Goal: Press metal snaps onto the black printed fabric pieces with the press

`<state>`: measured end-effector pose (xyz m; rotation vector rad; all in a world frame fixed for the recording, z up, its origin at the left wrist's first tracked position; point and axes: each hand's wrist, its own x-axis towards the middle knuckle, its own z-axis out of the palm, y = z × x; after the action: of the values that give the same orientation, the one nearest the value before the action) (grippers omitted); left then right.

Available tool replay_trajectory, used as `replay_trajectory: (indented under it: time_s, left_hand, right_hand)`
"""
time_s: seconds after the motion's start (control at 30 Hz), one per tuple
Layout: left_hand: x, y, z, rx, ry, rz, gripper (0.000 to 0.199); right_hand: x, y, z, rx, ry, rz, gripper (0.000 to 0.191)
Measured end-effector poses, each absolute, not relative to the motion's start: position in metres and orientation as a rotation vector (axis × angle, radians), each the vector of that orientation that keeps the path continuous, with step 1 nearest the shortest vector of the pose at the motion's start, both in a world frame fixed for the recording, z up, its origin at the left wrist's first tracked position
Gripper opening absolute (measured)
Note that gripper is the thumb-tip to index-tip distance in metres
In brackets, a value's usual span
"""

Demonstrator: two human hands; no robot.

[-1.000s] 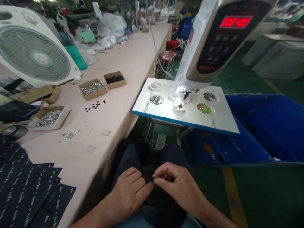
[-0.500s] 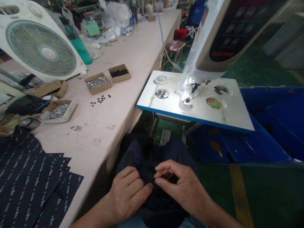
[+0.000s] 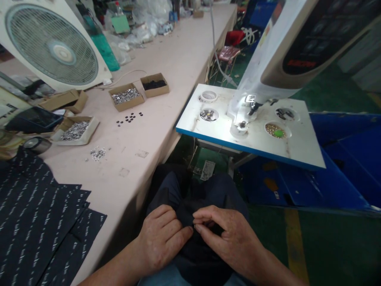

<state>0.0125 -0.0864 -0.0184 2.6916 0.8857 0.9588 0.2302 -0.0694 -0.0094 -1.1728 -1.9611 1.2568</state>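
Dark fabric lies over the lap. My left hand is closed on this fabric, its thumb pressed near the middle. Beside it, my right hand pinches thumb and fingertips together around something tiny, too small to name, close to my left thumb. Small black round pieces and a pile of silver pieces are on the table. Black printed fabric pieces are stacked at the table's left front.
A white machine stands on a blue-edged board at right. Cardboard boxes hold silver pieces and black pieces. A fan stands at the upper left, and blue bins lie under the board.
The head view has shifted slightly, moving the table and machine in the picture. My right fingertips have closed together; my left hand stays nearly in place.
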Motion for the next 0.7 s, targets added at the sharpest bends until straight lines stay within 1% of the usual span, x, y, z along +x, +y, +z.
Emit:
replay_trajectory:
  time_s: [0.13, 0.2, 0.3, 0.4, 0.43, 0.47, 0.57, 0.6, 0.63, 0.67, 0.7]
  left_hand:
    - [0.011, -0.087, -0.022, 2.607, 0.908, 0.928, 0.023]
    - [0.011, -0.088, -0.027, 2.543, 0.912, 0.901, 0.021]
    - [0.012, -0.089, -0.031, 2.440, 0.960, 0.843, 0.017]
    - [0.015, -0.087, -0.031, 2.300, 1.030, 0.818, 0.017]
    - [0.016, -0.086, -0.030, 2.252, 1.052, 0.815, 0.017]
    - [0.017, -0.084, -0.030, 2.207, 1.069, 0.820, 0.017]
    - [0.019, -0.081, -0.029, 2.085, 1.119, 0.833, 0.019]
    - [0.020, -0.081, -0.029, 2.046, 1.129, 0.834, 0.020]
    - [0.020, -0.080, -0.030, 2.007, 1.139, 0.828, 0.021]
    - [0.021, -0.080, -0.030, 1.965, 1.152, 0.813, 0.022]
    - [0.022, -0.080, -0.031, 1.921, 1.168, 0.788, 0.022]
  right_hand:
    - [0.231, -0.067, -0.007, -1.167, -2.092, 1.259, 0.017]
    - [0.232, -0.066, -0.006, -1.147, -2.129, 1.265, 0.018]
    - [0.234, -0.065, -0.002, -1.125, -2.113, 1.264, 0.020]
    - [0.240, -0.064, 0.004, -1.150, -2.077, 1.323, 0.025]
    - [0.242, -0.064, 0.007, -1.160, -2.082, 1.355, 0.030]
    - [0.244, -0.064, 0.008, -1.168, -2.093, 1.381, 0.039]
    - [0.246, -0.066, 0.008, -1.178, -2.147, 1.415, 0.078]
    - [0.245, -0.067, 0.007, -1.182, -2.165, 1.414, 0.086]
    - [0.243, -0.069, 0.005, -1.187, -2.185, 1.411, 0.088]
    - [0.241, -0.070, 0.003, -1.197, -2.201, 1.401, 0.085]
    - [0.238, -0.070, 0.001, -1.217, -2.209, 1.382, 0.077]
